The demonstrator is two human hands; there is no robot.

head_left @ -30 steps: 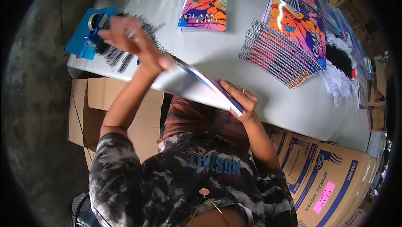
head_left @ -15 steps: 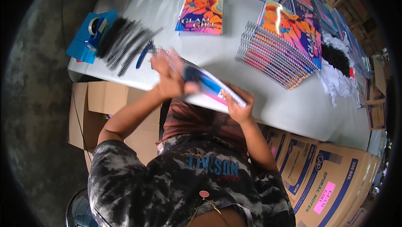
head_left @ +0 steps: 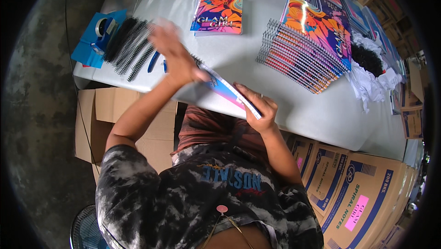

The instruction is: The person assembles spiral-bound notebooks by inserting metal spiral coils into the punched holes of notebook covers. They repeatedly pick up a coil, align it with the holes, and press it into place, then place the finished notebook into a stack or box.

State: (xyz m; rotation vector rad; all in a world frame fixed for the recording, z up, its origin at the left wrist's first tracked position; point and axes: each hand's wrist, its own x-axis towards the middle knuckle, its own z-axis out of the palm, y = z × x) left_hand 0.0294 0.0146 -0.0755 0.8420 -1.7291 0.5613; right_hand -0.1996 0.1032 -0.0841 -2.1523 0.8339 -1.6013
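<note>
My right hand [head_left: 259, 109] grips the near right end of a notebook [head_left: 225, 90], thumb on one side and fingers on the other. The notebook is tilted so its white page edge faces up, with a blue and pink cover below. A short piece of dark coil shows at its far left end. My left hand [head_left: 174, 54] is lifted beside that end, its fingers stretched out and blurred by motion, its thumb close to the cover. Loose black spiral coils [head_left: 131, 47] lie left of it, with a blue-handled tool [head_left: 154, 61] at their side.
A stack of colourful-covered notebooks [head_left: 218, 15] lies ahead. Spiral-bound notebooks [head_left: 308, 56] are fanned at right, near crumpled white cloth [head_left: 367, 90]. A tape dispenser [head_left: 104, 33] sits on blue card. Cardboard boxes [head_left: 363, 194] stand below the table's right side; an open carton [head_left: 119, 106] is at left.
My left hand has moved up and away from the notebook's far end, fingers stretching out. My right hand keeps its hold, and the notebook has turned more edge-on.
</note>
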